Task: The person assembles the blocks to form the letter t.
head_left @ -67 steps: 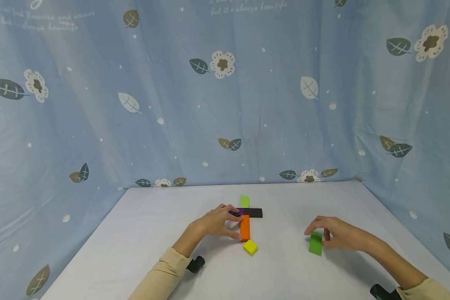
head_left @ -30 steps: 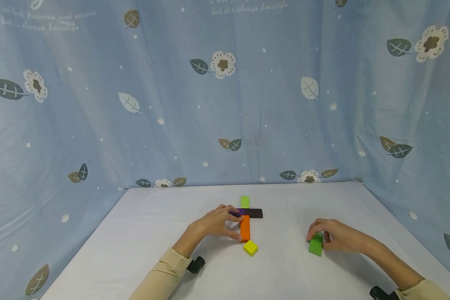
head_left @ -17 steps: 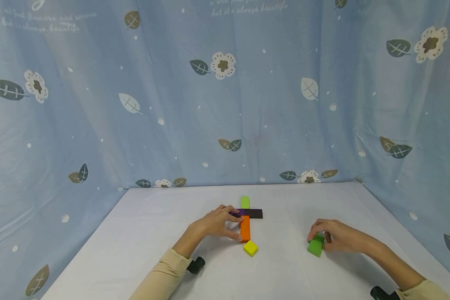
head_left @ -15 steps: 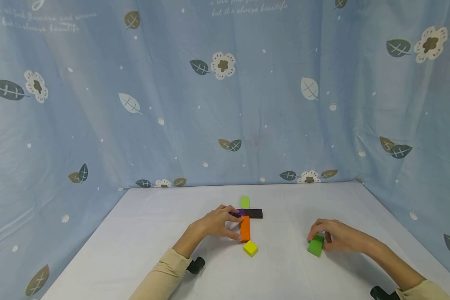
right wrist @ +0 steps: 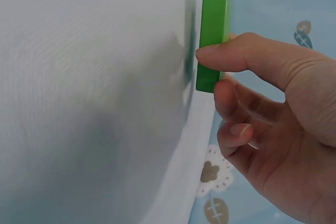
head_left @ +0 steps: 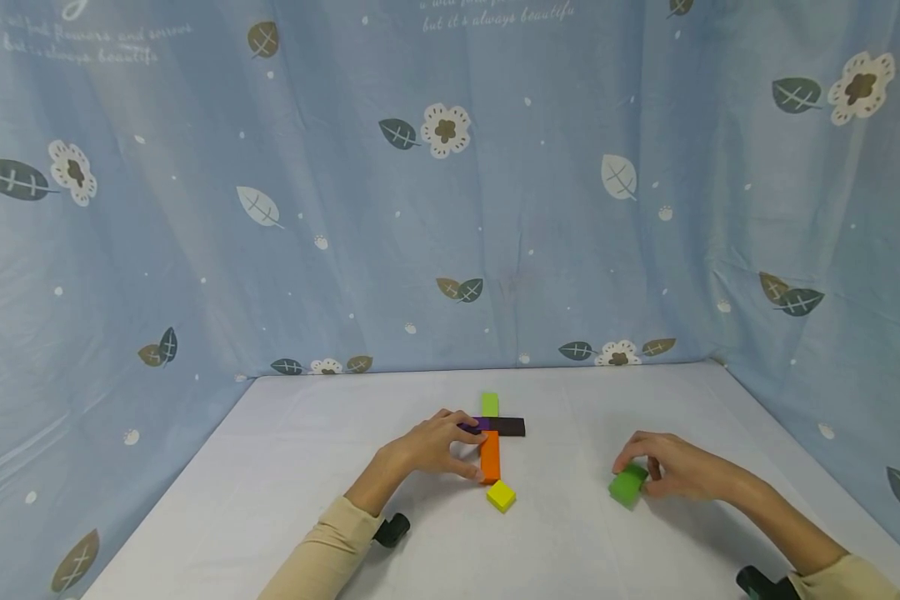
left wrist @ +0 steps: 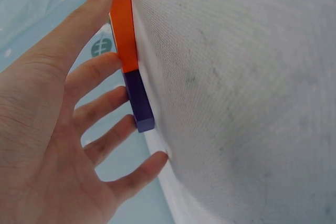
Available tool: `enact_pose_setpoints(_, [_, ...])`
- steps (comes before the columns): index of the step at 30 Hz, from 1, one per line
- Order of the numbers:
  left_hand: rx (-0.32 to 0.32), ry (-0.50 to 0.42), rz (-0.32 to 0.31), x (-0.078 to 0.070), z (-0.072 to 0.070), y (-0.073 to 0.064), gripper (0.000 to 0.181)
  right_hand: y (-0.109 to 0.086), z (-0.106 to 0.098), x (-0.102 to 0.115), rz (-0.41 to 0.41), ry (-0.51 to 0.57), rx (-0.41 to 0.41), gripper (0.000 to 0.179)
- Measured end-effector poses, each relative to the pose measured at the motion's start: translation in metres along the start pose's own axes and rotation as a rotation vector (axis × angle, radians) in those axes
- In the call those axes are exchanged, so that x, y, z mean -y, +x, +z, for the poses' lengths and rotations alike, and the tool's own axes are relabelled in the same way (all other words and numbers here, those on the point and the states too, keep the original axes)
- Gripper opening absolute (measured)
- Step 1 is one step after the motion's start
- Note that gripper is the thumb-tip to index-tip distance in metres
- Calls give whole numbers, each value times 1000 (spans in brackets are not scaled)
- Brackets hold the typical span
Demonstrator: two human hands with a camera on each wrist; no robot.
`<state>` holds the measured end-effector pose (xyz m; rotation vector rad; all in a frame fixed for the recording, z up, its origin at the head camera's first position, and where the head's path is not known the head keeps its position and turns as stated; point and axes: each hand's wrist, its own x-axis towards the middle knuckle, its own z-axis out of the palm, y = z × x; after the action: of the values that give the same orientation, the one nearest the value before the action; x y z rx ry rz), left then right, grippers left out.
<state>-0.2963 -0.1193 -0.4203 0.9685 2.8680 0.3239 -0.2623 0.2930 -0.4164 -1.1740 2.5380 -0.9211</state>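
Observation:
My left hand (head_left: pixel 433 443) lies against an orange block (head_left: pixel 490 457) and a purple block (left wrist: pixel 138 100). In the left wrist view its thumb and index fingertip touch the orange block, two more fingertips meet the purple one, and the fingers are spread. With thumb and fingers, my right hand (head_left: pixel 678 465) pinches a green block (right wrist: pixel 212 40), which shows a shadow on the cloth beside it. A black block (head_left: pixel 507 427) continues the purple one to the right, and a light green block (head_left: pixel 490 404) stands behind them. Near the orange block's front end lies a yellow block (head_left: pixel 501 496).
A white cloth (head_left: pixel 562 550) covers the table. Behind and beside it hangs a blue curtain (head_left: pixel 330 150) printed with leaves and flowers. Black wrist cameras (head_left: pixel 392 529) sit under both forearms.
The right hand first lowers around the green block, then rises slightly with it; the block has turned and shifted a little left. The left hand and the other blocks keep their places.

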Motion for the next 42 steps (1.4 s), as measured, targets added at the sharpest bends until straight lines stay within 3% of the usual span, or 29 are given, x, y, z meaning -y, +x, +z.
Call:
enact_pose_setpoints(27, [-6,-17,5,0,0,-1,63,7,2,4,-27,-7,-35,32])
enact_pose_setpoints(42, [-9,-17,2,0,0,0,64,11,10,6,35,15,-43,30])
